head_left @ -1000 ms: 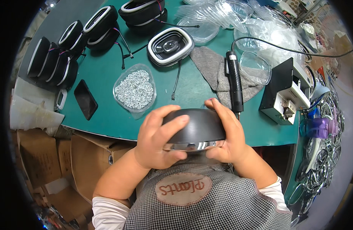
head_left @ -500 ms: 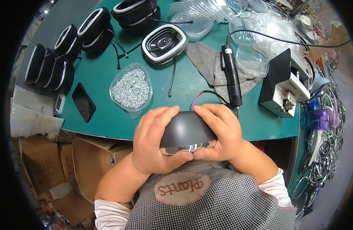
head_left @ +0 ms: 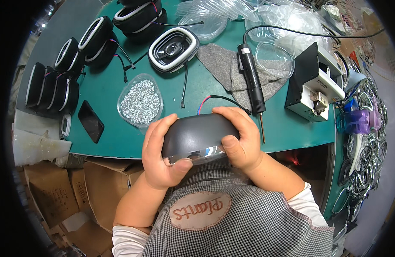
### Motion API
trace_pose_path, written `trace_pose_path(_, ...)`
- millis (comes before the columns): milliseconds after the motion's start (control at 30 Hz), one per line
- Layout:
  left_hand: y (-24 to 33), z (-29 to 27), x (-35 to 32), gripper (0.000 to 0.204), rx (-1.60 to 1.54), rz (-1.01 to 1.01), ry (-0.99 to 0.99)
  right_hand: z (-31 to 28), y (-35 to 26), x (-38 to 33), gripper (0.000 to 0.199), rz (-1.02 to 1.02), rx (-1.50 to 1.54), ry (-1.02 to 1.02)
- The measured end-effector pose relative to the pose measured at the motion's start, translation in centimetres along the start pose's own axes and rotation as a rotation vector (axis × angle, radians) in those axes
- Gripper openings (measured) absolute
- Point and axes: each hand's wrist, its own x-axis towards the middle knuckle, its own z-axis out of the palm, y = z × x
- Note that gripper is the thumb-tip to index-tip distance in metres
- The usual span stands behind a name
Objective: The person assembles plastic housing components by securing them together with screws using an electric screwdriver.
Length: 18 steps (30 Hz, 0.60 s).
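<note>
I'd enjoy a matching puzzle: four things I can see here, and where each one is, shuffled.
1. dark rounded housing
2. silver screws
3. black screwdriver
4. black phone

A. lying partly on the grey cloth
B. held between the left hand and right hand
C. flat on the green table
D. heaped in a clear tray

Pairs: 1-B; 2-D; 3-A; 4-C

screwdriver [head_left: 252, 79] crowds right fingers [head_left: 242, 121]; gap between phone [head_left: 91, 121], screw dish [head_left: 140, 124]
</note>
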Motion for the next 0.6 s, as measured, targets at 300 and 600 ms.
trace_pose_path(300,-1.1,1.4,-0.4,0.095,-0.316,-0.280,0.065,2.7,1.4,-2.4,0.090,0.320,0.427,0.288)
trace_pose_path(600,-3.3,1.4,0.8,0.071,-0.366,-0.319,0.155,1.9,2.0,-0.6,0.088,0.432,0.428,0.075)
